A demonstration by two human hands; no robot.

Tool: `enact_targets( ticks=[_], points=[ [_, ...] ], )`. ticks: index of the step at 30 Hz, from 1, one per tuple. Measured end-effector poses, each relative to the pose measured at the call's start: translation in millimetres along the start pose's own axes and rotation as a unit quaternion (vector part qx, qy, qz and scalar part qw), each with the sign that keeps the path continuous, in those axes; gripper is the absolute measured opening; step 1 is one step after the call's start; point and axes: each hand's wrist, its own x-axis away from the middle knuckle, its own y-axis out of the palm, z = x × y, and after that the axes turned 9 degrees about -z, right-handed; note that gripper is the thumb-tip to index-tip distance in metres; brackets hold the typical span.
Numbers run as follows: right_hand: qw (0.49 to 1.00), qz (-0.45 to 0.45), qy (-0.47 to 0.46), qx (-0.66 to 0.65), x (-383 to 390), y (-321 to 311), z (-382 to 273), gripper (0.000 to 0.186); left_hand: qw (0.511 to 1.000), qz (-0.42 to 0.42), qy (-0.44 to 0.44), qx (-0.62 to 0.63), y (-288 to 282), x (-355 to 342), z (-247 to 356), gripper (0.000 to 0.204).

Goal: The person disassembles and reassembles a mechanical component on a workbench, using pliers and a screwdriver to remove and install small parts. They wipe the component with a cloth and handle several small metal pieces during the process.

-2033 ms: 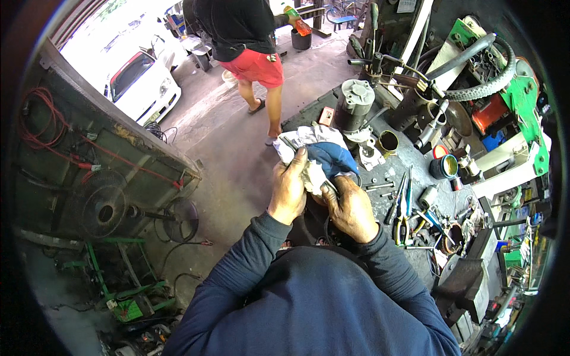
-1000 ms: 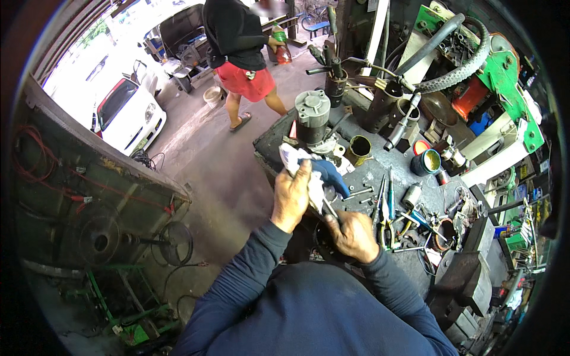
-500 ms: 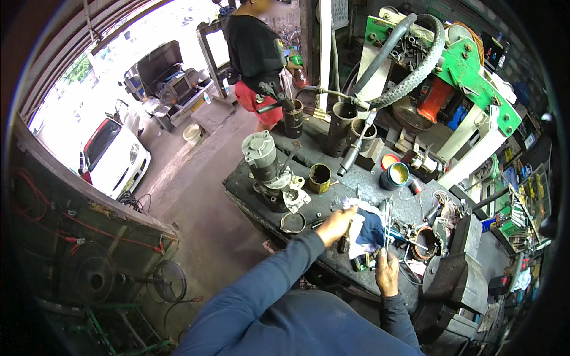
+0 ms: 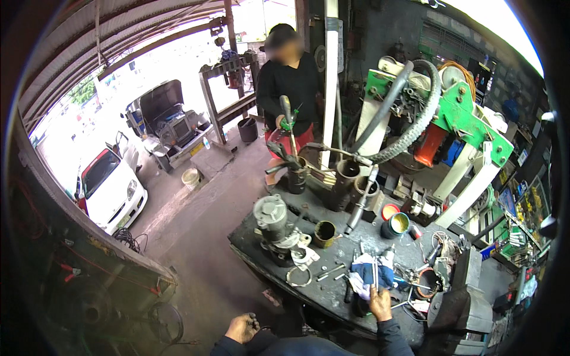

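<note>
Right hand (image 4: 380, 303) grasping one thin metal rod (image 4: 376, 274), upright over one blue-and-white rag (image 4: 367, 274) on dark greasy tabletop (image 4: 341, 252). Left hand (image 4: 242, 327) low off tabletop, fingers curled, holding nothing visible. Two open round tins (image 4: 394, 221) further back.

A cluttered black workbench (image 4: 261, 252) holds a grey motor housing (image 4: 271, 217), a rusty tin can (image 4: 325, 233), a loose metal ring (image 4: 298, 276) and a paint tin with yellow-green inside (image 4: 396, 225). Behind it rises a green machine frame (image 4: 469, 121). Outside, a white car (image 4: 107, 190) is parked; a person in black (image 4: 289, 89) stands nearby.
</note>
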Motion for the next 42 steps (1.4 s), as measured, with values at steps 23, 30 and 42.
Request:
enact_targets(
  ticks=[23, 30, 42],
  points=[
    [0.88, -0.385, -0.275, -0.045, 27.9, 346.8, -423.2, 0.036, 0.957, -0.243, 0.012, -0.16, -90.0, -5.7, 283.1, 0.022],
    [0.896, -0.328, -0.299, -0.035, -84.6, 435.0, -467.2, 0.025, 0.945, -0.185, 0.106, -0.246, -52.5, -54.1, 396.2, 0.024],
    [0.911, -0.357, -0.207, -0.014, -315.4, 507.6, -569.1, 0.028, 0.982, -0.109, 0.09, -0.123, -23.3, -183.3, 581.4, 0.023]
  ],
)
